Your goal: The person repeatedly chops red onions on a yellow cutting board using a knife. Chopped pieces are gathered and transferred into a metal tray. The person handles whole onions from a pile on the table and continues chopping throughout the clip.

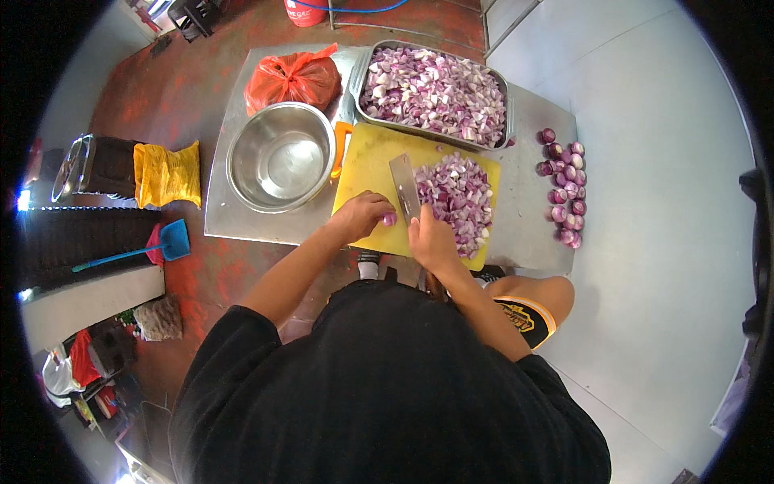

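Observation:
My left hand (363,216) is at the near left part of the yellow cutting board (369,160), its fingers on a small piece of red onion (389,219). My right hand (433,238) grips the handle of a cleaver (406,186), whose broad blade points away from me over the board. Right beside the blade lies a heap of chopped red onion (457,202), covering the right part of the board. Beyond the board stands a deep metal tray (509,124) filled with cut onion pieces. Whole peeled red onions (559,213) lie in a loose band along the metal table's right side.
A steel bowl (284,158) with nothing in it stands left of the board, near an orange handle (340,148). Behind the bowl sits a tied red plastic bag (293,81). The metal table (242,225) meets a pale wall on the right. A blue dustpan (176,239) is on the floor at left.

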The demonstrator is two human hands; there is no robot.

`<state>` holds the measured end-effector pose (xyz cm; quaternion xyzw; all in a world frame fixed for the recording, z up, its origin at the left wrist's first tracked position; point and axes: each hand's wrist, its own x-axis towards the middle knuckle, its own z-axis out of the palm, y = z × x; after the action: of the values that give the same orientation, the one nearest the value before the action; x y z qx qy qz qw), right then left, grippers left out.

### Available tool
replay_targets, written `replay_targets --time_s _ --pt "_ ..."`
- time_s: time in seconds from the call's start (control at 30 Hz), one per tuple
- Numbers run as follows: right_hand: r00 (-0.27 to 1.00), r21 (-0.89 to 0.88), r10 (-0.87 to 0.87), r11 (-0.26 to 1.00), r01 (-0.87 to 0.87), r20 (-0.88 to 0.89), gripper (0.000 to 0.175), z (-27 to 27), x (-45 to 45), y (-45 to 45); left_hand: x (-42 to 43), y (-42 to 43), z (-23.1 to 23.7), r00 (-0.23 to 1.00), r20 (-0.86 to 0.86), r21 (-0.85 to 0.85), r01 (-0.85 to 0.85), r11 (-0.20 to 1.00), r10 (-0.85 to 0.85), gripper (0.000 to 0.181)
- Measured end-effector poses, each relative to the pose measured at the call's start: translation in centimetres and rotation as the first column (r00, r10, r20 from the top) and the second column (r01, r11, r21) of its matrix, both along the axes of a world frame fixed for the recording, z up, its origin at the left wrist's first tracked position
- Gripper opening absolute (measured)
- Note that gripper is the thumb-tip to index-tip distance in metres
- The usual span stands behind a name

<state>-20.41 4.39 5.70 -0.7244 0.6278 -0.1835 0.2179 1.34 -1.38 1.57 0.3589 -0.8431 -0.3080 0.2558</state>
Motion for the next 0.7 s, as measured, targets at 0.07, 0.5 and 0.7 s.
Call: replay_targets --time_s 0.07,0.5,0.7 --pt "1.0 -0.008 -0.022 1.0 0.022 0.001 0.024 -0.3 0.1 0.4 0.1 0.0 -0.2 0.999 0.036 0.079 0.006 0.997 -0.009 0.032" --pt "0.993 0.169 0.058 0.985 -0.04 -0.106 0.029 -1.0 0.6 0.5 -1.8 3.9 -1.8 0.925 -0.101 0.093 -0.357 0.929 0.366 0.017" --pt "0.997 0.128 0.054 0.991 -0.047 -0.052 0.03 -1.2 0.9 0.6 -1.7 4.1 -1.9 0.913 -0.129 0.074 -0.381 0.922 0.388 0.017"
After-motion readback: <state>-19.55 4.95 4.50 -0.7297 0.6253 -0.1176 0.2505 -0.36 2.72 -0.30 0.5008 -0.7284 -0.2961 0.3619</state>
